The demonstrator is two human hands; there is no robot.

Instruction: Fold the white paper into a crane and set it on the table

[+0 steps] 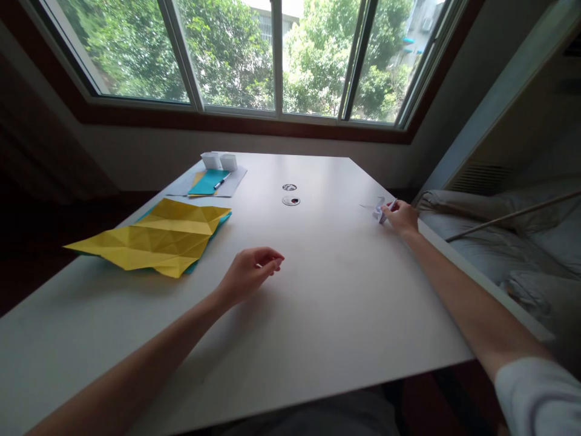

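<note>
At the table's right edge, my right hand (402, 217) is closed in a pinch on a small pale folded paper crane (377, 212). The crane's thin points stick out to the left of my fingertips, and part of its body is hidden behind them. My left hand (251, 274) hovers over or rests on the middle of the table, fingers curled in toward the thumb with nothing visible in them. Left of it lies a large creased yellow sheet of paper (175, 233), with a teal sheet (196, 266) showing from underneath along its edges.
The white table (327, 315) stretches toward a window. Two small white boxes (228, 161) stand at its far left, near a teal paper (207, 181), a pen (222, 181) and white sheets (238, 180). Two round items (291, 200) sit mid-table. Cushions (472, 212) lie to the right.
</note>
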